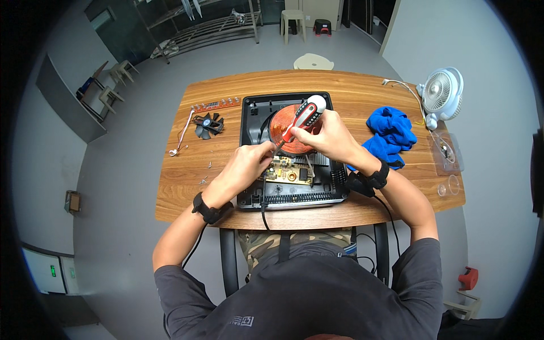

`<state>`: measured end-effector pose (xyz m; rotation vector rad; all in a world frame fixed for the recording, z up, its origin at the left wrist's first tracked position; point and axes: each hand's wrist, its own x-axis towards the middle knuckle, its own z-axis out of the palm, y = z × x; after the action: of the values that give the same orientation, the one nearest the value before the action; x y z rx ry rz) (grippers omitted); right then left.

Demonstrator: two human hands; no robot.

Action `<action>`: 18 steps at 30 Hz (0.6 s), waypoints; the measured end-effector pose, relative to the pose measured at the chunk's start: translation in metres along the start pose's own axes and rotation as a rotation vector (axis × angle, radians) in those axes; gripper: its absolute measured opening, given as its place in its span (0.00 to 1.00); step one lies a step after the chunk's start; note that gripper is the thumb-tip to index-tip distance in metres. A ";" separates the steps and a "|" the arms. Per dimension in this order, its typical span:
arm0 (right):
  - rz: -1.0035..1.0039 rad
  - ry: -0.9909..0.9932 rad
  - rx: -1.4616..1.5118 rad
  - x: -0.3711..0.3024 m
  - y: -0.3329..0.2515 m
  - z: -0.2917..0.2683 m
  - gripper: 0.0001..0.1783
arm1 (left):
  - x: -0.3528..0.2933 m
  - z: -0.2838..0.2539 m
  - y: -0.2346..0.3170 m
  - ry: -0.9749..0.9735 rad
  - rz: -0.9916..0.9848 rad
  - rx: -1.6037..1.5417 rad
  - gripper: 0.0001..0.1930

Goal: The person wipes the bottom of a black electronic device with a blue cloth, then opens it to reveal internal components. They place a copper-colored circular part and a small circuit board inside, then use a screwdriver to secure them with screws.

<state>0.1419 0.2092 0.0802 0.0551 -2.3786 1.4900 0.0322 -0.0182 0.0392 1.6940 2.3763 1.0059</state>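
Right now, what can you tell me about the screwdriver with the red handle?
The screwdriver has a chunky red and black handle with a white rounded cap, plastic by the look of it. The right hand grips the handle, tilting it so the cap points up and away. Its thin metal shaft slants down toward the left hand, whose fingers pinch near the tip, above the green circuit board inside the opened black appliance.

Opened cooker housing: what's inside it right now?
Inside the black housing: a copper coil and a circuit board. Both hands and the screwdriver cover the coil's front edge and the screw.
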 end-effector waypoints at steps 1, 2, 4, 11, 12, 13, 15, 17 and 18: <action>-0.006 -0.002 0.006 0.000 0.000 0.000 0.24 | 0.000 0.000 0.000 -0.001 0.001 -0.004 0.12; -0.012 -0.004 0.012 0.001 0.001 0.000 0.24 | 0.000 0.000 0.000 -0.001 0.003 -0.008 0.12; 0.003 -0.017 0.007 0.001 -0.001 0.001 0.24 | -0.001 0.000 0.000 -0.003 0.000 -0.006 0.12; -0.027 0.002 0.023 0.000 0.008 0.003 0.23 | -0.001 0.000 -0.001 -0.014 -0.038 -0.004 0.13; -0.053 0.013 0.033 0.000 0.009 0.004 0.23 | -0.001 -0.001 0.000 -0.012 -0.046 -0.004 0.13; -0.031 -0.001 0.033 0.000 0.008 0.005 0.23 | -0.002 -0.001 -0.001 -0.017 -0.051 -0.003 0.13; 0.015 -0.025 0.029 -0.001 0.002 0.004 0.23 | -0.002 0.000 -0.003 -0.027 -0.058 -0.003 0.13; 0.000 -0.016 0.018 -0.001 0.000 0.002 0.23 | -0.002 0.000 -0.001 -0.025 -0.062 -0.011 0.13; -0.008 -0.012 0.014 -0.002 -0.001 0.002 0.23 | -0.002 -0.001 -0.001 -0.024 -0.065 -0.014 0.13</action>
<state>0.1430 0.2071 0.0797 0.0773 -2.3752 1.5066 0.0322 -0.0202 0.0388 1.6032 2.3876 0.9845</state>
